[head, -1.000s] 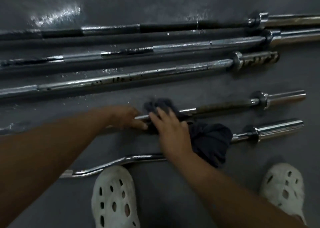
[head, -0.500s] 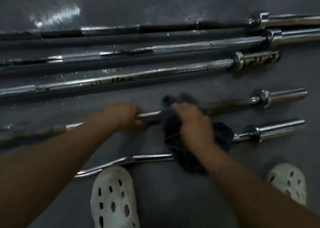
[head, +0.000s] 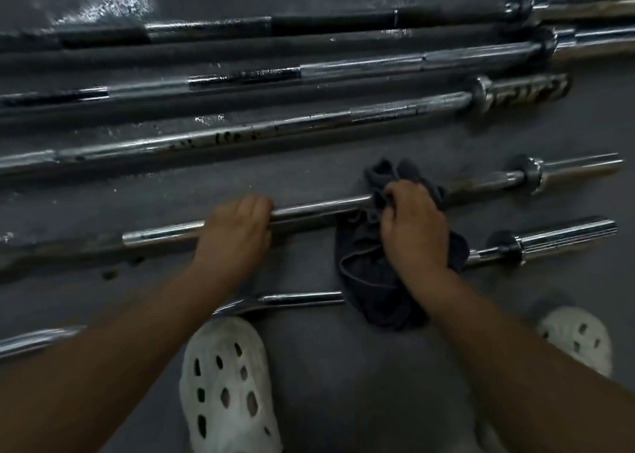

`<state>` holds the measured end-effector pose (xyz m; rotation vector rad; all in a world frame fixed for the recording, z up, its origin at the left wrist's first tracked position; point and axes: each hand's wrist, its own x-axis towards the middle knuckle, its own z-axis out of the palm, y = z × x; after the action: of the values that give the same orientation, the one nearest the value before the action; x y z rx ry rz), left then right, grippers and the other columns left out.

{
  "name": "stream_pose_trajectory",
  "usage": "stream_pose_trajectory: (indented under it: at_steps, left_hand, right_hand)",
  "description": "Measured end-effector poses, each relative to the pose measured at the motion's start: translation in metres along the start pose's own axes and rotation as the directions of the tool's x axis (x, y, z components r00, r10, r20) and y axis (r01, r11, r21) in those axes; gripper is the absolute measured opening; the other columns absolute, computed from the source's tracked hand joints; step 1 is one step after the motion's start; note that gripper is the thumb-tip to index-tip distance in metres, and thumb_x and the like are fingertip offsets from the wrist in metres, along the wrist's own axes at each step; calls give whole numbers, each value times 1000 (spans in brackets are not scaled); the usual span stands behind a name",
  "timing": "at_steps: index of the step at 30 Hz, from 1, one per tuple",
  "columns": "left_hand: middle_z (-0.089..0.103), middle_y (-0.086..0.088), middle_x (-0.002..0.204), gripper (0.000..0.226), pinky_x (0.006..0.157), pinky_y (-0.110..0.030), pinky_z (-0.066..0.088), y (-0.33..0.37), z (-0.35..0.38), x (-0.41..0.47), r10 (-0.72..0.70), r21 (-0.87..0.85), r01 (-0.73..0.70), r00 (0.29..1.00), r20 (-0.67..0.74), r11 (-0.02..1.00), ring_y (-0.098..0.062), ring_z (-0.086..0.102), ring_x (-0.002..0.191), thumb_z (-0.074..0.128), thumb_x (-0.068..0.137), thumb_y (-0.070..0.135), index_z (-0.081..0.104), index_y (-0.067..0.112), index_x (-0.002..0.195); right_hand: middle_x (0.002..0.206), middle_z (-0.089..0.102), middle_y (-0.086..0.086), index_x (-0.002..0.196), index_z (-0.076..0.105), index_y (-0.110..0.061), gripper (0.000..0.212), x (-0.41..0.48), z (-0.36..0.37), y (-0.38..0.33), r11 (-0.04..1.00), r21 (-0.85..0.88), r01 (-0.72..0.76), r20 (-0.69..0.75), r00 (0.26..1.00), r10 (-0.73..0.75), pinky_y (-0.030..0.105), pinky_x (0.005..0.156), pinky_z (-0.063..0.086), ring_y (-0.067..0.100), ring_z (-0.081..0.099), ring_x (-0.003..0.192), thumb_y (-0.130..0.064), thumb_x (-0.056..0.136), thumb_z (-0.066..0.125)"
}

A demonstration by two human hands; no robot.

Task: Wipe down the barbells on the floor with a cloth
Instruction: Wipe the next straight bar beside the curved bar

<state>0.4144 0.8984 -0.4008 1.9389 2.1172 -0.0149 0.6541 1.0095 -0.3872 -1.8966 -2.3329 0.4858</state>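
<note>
Several chrome barbells lie side by side on the grey floor. My left hand (head: 237, 229) grips the shaft of the short straight barbell (head: 319, 208) near its middle. To the right on the same shaft, my right hand (head: 414, 226) is closed on a dark blue cloth (head: 367, 277) wrapped around the bar. The cloth hangs down over the curl bar (head: 285, 299) below and hides part of it.
Three long barbells (head: 309, 126) lie farther away, their sleeves at the upper right. The curl bar's sleeve (head: 567, 234) sticks out at the right. My two white clogs (head: 226, 387) stand on the floor near the bottom, the right one (head: 577, 339) at the lower right.
My right hand has slid the cloth rightward along the short barbell's shaft. My left hand has kept its grip on the bar at the left.
</note>
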Motion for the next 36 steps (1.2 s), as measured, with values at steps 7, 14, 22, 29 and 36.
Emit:
stream_pose_trajectory:
  at_steps: [7,14,22,29,36]
  left_hand:
    - [72,-6,102,24,70,-29,47,-30,-27,68,107,-277,132,703,703,952,-19,63,82,63,87,40,63,20,101]
    - [68,-10,98,25,69,-34,46,-2,-6,26,-27,-4,29,962,271,1000,-34,66,87,68,86,25,55,17,105]
    - [64,-11,97,21,69,-35,46,1,-11,15,-20,54,9,978,207,999,-34,65,88,65,88,28,52,18,102]
    - [68,-5,116,32,82,-28,45,-24,-22,63,120,-278,102,724,679,955,-22,63,98,63,90,36,61,21,118]
    - [68,-11,104,26,64,-29,38,1,-17,26,73,-109,-37,937,343,993,-30,65,89,65,91,31,56,16,111]
  right_hand:
    - [133,60,3,131,59,-27,50,-24,23,-60,827,-112,551,203,827,-524,41,71,53,27,57,122,-22,83,45]
    - [137,53,0,128,57,-26,46,-18,20,-50,966,-158,203,129,974,-184,44,79,54,28,43,133,-15,83,53]
    - [144,49,7,139,51,-21,52,-4,3,-3,977,-194,84,147,988,-56,49,88,53,35,41,137,-13,89,40]
    - [147,50,5,139,52,-24,54,-26,18,-56,844,-102,527,294,826,-481,46,80,56,30,48,133,-14,85,51]
    - [144,51,1,137,53,-27,52,-42,29,-62,944,-143,299,166,947,-274,44,78,53,29,43,137,-18,86,48]
